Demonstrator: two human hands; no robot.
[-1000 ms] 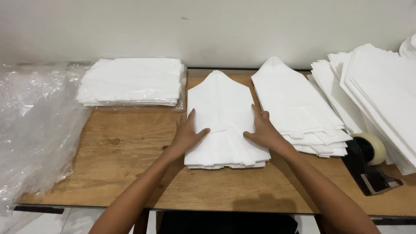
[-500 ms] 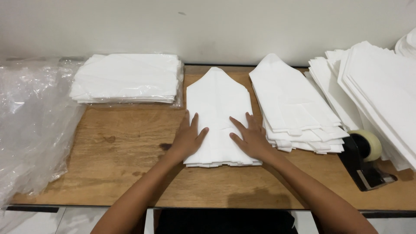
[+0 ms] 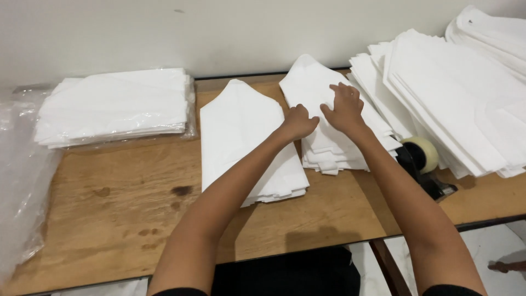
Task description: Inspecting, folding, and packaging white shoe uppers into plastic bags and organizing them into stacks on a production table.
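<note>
A big wooden table (image 3: 109, 219) holds a large heap of white sheets (image 3: 455, 104) on the right, a wrapped white pile (image 3: 115, 107) on the left, and two folded white stacks in the middle. The right hand (image 3: 344, 107) lies flat with fingers spread on the right stack (image 3: 329, 115). The left hand (image 3: 298, 121) is curled at that stack's edge, just beside the middle stack (image 3: 241, 131); a small tape roll (image 3: 422, 153) sits nearby.

I work at a small packing station: a worn brown plywood tabletop (image 3: 109, 219) against a bare white wall (image 3: 219, 33), stacked folded white fabric pieces (image 3: 455, 93), clear plastic wrapping (image 3: 22, 181), a black tape dispenser (image 3: 424, 164).
</note>
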